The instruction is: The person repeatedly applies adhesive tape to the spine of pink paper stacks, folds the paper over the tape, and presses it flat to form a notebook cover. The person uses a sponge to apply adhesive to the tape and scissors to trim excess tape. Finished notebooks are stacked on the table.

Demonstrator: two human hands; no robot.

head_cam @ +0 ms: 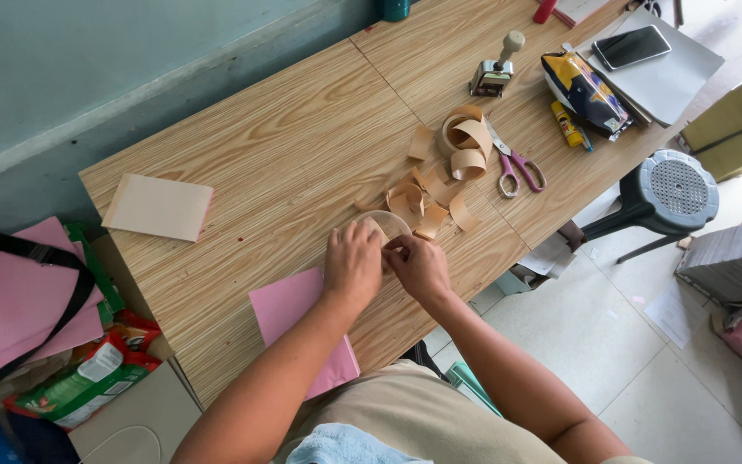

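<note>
Both hands meet over the wooden table's [285,163] front part. My left hand [352,263] and my right hand [419,265] pinch a roll of clear tape [386,222], its ring sticking out above the fingers. Just beyond lie several curled tan paper strips [427,199] and a larger tan coil [464,136]. A pink sheet [289,311] lies under my left forearm at the table's near edge.
Pink-handled scissors [514,165], a stamp tool [495,70], a glue stick [567,123], a colourful pouch [584,88], a phone [631,46] on grey folders and a beige pad [158,206] lie on the table. A grey stool [667,191] stands right; bags crowd the left floor.
</note>
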